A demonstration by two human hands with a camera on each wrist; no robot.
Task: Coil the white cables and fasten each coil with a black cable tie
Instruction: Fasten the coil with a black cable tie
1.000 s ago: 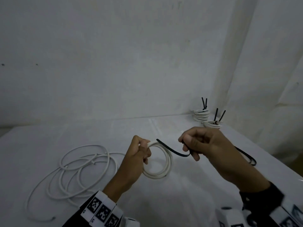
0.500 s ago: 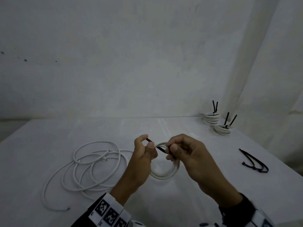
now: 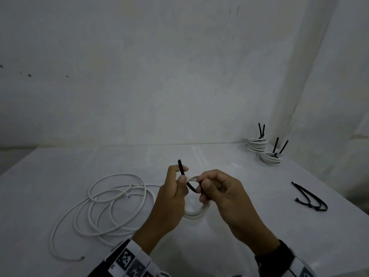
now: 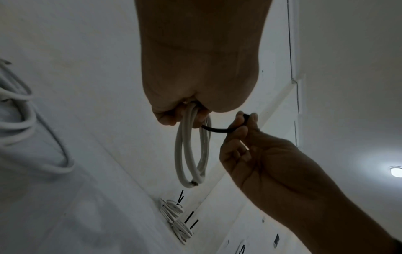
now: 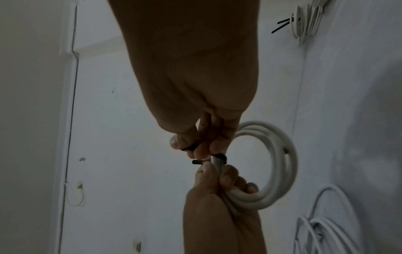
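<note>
A small white cable coil (image 3: 196, 213) (image 4: 191, 154) (image 5: 276, 165) hangs above the table in my left hand (image 3: 177, 188) (image 4: 185, 113) (image 5: 219, 177), whose fingers grip its top. A black cable tie (image 3: 184, 175) (image 4: 219, 130) (image 5: 218, 157) crosses the coil there. One end sticks up past my left thumb. My right hand (image 3: 207, 188) (image 4: 241, 123) (image 5: 191, 146) pinches the tie's other end just right of the coil. Loose white cable (image 3: 111, 206) lies in wide loops on the table to the left.
Two tied coils (image 3: 257, 145) (image 3: 271, 158) with black tie ends sticking up stand at the table's back right corner. Spare black ties (image 3: 309, 199) lie near the right edge. A wall rises behind the white table (image 3: 239, 246).
My right hand brought the black tie from the right in to the coil. The tie now crosses the coil's top and one end stands up beside my left thumb.
</note>
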